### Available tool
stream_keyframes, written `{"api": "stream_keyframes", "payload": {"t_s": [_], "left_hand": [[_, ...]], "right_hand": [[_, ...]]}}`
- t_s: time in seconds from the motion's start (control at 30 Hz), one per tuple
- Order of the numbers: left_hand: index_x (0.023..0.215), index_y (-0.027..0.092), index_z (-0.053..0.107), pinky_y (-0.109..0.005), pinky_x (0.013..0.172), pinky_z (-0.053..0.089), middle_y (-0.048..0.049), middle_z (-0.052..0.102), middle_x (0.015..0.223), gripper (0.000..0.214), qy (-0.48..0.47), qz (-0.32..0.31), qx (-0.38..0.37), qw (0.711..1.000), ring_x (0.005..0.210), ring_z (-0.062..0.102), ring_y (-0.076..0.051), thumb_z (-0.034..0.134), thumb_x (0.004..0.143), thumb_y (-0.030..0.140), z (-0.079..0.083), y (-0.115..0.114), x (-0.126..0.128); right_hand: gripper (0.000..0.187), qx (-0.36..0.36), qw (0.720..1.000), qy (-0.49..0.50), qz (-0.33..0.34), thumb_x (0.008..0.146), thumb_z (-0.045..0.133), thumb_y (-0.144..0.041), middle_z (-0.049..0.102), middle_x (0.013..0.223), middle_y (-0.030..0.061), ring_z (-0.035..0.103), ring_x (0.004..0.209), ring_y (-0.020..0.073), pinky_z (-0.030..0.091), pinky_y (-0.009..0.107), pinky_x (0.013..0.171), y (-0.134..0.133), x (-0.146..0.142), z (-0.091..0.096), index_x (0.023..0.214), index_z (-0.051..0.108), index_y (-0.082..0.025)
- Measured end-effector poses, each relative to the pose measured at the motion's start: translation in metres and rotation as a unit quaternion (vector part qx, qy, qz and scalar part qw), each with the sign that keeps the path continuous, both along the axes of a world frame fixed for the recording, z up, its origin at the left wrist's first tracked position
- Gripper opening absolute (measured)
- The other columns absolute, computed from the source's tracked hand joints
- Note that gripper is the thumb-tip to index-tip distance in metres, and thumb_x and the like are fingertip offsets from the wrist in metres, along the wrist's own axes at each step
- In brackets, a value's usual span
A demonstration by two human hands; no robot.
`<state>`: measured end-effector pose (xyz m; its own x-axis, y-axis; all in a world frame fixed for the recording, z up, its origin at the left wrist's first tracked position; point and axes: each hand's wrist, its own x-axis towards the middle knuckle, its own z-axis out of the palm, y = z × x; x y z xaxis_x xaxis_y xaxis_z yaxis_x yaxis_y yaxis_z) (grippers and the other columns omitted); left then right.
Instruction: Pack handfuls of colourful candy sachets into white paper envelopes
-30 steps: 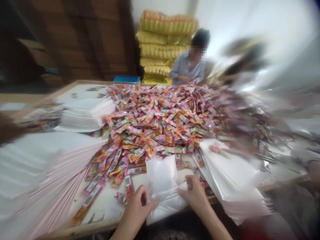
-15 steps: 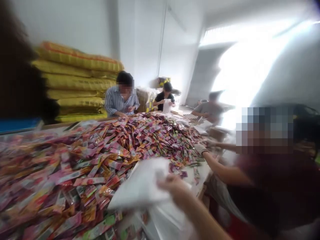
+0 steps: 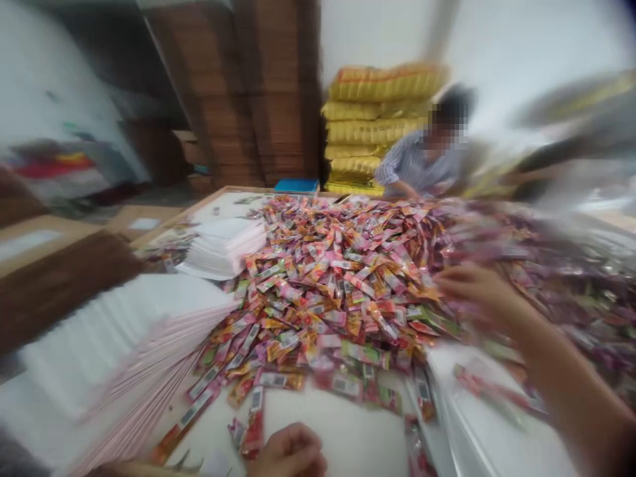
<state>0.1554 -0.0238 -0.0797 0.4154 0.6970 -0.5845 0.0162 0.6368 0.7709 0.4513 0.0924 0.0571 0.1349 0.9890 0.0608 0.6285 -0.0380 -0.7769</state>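
Your right fingers (image 3: pixel 450 278) lay stretched towards the left over the heap of sachets (image 3: pixel 348 278), touching its near right slope. Motion blur smeared them, so I cannot tell how far apart they were or whether they pinched a sachet. Your right hand (image 3: pixel 477 291) and forearm came in from the lower right corner.

Your left fingers (image 3: pixel 293 440) were curled in tight, knuckles up, with nothing visible inside them. Your left hand (image 3: pixel 291 454) rested at the bottom edge on a smooth white patch, just beside a few stray sachets.

The sachets were small, flat, glossy rectangles in pink, orange, yellow and green, many with a white barcode panel. They were piled loosely across the middle of the surface (image 3: pixel 201 204), which had a pale wooden rim.

A fanned stack of thin white bags (image 3: pixel 99 344) with pinkish edges lay to the left. A smaller white stack (image 3: pixel 223 245) sat behind it, and another white stack (image 3: pixel 487 424) lay under your right forearm.

Beyond the heap, a person in a striped shirt (image 3: pixel 412 169) leaned in at the far side. Behind them stood bulging yellow sacks (image 3: pixel 377 112), stacked flat, next to tall brown cardboard stacks (image 3: pixel 258 99).
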Motion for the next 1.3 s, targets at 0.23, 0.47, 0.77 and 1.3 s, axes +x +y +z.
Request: {"api": "stream_keyframes", "payload": {"t_s": [0.23, 0.47, 0.77, 1.3], "left_hand": [[0.083, 0.019, 0.066, -0.04, 0.079, 0.047, -0.0075, 0.069, 0.084, 0.013, 0.288, -0.018, 0.403, 0.869, 0.084, 0.063, -0.025, 0.054, 0.082, 0.025, 0.049, 0.078, -0.026], [0.094, 0.019, 0.065, -0.042, 0.085, 0.043, -0.0081, 0.057, 0.095, 0.021, 0.374, -0.036, 0.546, 0.749, 0.096, 0.053, -0.027, 0.06, 0.075, 0.011, 0.039, 0.14, -0.043], [0.073, 0.02, 0.058, -0.041, 0.078, 0.039, -0.0065, 0.058, 0.086, 0.017, 0.425, -0.116, 0.578, 0.687, 0.089, 0.051, -0.027, 0.05, 0.081, 0.008, 0.056, 0.134, -0.055], [0.066, 0.02, 0.059, -0.04, 0.085, 0.037, -0.0064, 0.057, 0.08, 0.026, 0.391, -0.099, 0.536, 0.742, 0.092, 0.052, -0.027, 0.048, 0.062, -0.003, 0.058, 0.213, -0.048]], "right_hand": [[0.012, 0.012, 0.986, -0.162, 0.026, 0.076, 0.065, -0.022, 0.063, 0.091, 0.0078, 0.061, 0.086, 0.0202, 0.042, 0.028, 0.074, 0.023, -0.107, -0.054, 0.087, 0.06, -0.019], [0.012, 0.051, 0.998, -0.034, 0.016, 0.081, 0.047, -0.018, 0.059, 0.073, 0.0002, 0.055, 0.068, 0.0154, 0.038, 0.024, 0.062, 0.045, -0.122, -0.062, 0.089, 0.055, -0.02], [0.009, -0.032, 0.996, -0.074, 0.032, 0.073, 0.062, -0.028, 0.064, 0.072, 0.0034, 0.059, 0.072, 0.0192, 0.038, 0.026, 0.065, 0.078, -0.159, -0.065, 0.074, 0.06, -0.019], [0.011, -0.066, 0.997, 0.006, -0.029, 0.066, 0.067, -0.025, 0.059, 0.065, -0.0017, 0.052, 0.067, 0.0152, 0.033, 0.022, 0.06, -0.004, -0.151, -0.118, 0.062, 0.061, -0.016]]}}
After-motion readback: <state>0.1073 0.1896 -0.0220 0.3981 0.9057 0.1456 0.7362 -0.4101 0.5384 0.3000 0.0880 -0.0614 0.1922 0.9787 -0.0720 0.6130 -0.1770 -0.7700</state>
